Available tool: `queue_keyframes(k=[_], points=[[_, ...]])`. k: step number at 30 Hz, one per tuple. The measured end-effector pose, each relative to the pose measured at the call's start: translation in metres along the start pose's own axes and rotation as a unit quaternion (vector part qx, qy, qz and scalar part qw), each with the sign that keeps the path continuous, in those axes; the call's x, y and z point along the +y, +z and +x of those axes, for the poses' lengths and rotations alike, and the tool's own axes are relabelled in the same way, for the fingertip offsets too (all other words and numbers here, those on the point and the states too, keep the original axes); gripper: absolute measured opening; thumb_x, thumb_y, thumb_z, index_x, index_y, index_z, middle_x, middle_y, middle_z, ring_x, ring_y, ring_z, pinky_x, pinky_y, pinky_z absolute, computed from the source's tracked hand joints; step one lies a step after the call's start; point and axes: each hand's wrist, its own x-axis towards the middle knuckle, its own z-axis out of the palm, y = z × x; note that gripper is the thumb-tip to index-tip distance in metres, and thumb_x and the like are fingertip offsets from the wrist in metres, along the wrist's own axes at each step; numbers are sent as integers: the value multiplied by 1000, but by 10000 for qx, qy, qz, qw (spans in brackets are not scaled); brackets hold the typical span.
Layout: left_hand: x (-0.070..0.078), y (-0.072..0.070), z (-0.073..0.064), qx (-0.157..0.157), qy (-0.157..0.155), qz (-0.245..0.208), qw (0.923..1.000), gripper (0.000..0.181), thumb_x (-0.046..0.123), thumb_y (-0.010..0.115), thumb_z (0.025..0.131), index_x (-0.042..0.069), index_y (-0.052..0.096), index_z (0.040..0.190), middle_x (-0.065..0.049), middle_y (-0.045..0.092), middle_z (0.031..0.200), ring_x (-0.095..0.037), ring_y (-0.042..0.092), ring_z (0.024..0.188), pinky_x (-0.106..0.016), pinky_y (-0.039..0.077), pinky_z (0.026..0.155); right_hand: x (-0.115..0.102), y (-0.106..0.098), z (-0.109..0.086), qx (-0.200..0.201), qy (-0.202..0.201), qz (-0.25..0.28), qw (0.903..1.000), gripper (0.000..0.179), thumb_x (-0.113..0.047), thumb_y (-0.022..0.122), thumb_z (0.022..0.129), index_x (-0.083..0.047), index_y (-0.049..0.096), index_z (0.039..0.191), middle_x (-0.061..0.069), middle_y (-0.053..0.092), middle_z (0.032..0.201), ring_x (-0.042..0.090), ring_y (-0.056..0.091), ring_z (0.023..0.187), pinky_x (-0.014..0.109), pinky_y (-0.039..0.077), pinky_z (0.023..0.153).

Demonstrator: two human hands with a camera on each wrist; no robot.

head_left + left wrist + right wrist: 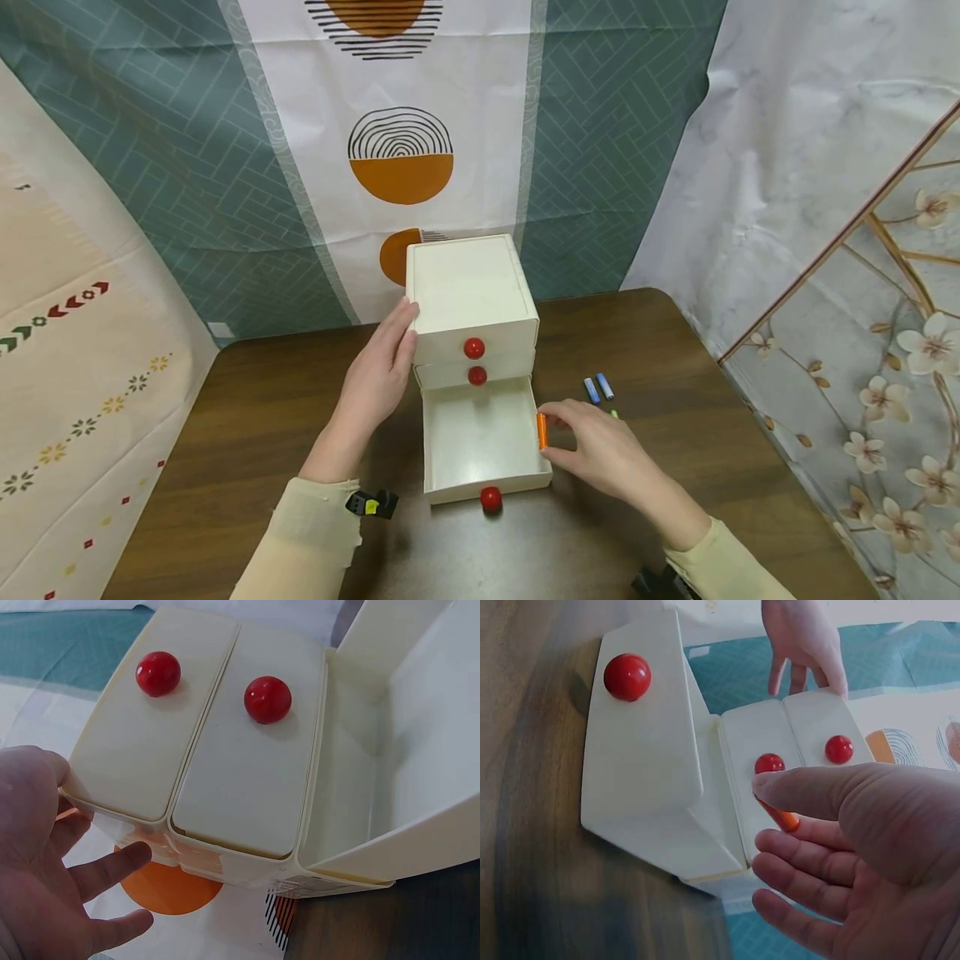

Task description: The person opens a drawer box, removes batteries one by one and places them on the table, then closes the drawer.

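A white cabinet of small drawers (pixel 471 283) stands on the table, its bottom drawer (pixel 483 433) pulled out and bare inside. Red round knobs mark the drawer fronts. My left hand (pixel 378 367) rests against the cabinet's left side near the top front corner, fingers extended; in the left wrist view its other fingers spread apart from the wall. Between thumb and fingertips, my right hand (pixel 600 446) pinches an orange battery (pixel 542 432) upright in the head view, just by the open drawer's right wall. Part of the battery (pixel 786 817) is hidden behind the thumb in the right wrist view.
Two blue-and-white batteries (pixel 598 388) lie on the table right of the cabinet. A green item (pixel 614 413), mostly hidden by my right hand, lies near them. Behind the brown table (pixel 300 375) hangs a patterned curtain (pixel 397 83).
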Motion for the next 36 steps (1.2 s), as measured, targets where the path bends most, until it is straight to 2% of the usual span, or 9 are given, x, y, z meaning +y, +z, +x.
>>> queue_keyframes(k=[4, 13, 22, 30, 36], points=[[1, 0, 1, -27, -16, 21, 10000, 54, 33, 48, 120, 18, 43, 172, 4, 30, 181, -26, 34, 164, -58, 33, 129, 7, -3, -4, 49, 28, -106, 9999, 47, -26, 93, 91, -18, 74, 134, -8, 75, 119, 15, 72, 108, 45, 60, 83], [2, -1, 1, -53, -28, 2, 10000, 54, 33, 48, 120, 18, 42, 172, 4, 29, 181, -25, 33, 164, -57, 32, 130, 18, -9, -11, 91, 133, -160, 9997, 49, -26, 93, 92, -16, 74, 136, -6, 76, 121, 17, 74, 108, 47, 61, 83], [1, -2, 1, -59, -31, -20, 10000, 54, 32, 48, 120, 18, 42, 172, 4, 29, 181, -25, 33, 165, -57, 32, 130, 32, -16, -16, 17, 245, -159, 9996, 48, -25, 92, 92, -15, 73, 136, -4, 78, 114, 19, 75, 107, 50, 61, 83], [1, -1, 1, -61, -16, -40, 10000, 54, 32, 48, 120, 17, 43, 172, 3, 29, 181, -25, 33, 165, -57, 32, 130, 44, -22, -21, -96, 269, -144, 9995, 46, -23, 91, 93, -14, 73, 134, -9, 76, 108, 19, 75, 102, 46, 61, 80], [0, -1, 1, -71, -40, -29, 10000, 54, 32, 48, 120, 17, 43, 172, 3, 29, 181, -25, 32, 165, -57, 32, 130, 55, -26, -27, -153, 420, -201, 9988, 47, -22, 91, 93, -13, 73, 135, -11, 76, 105, 19, 75, 101, 47, 60, 80]])
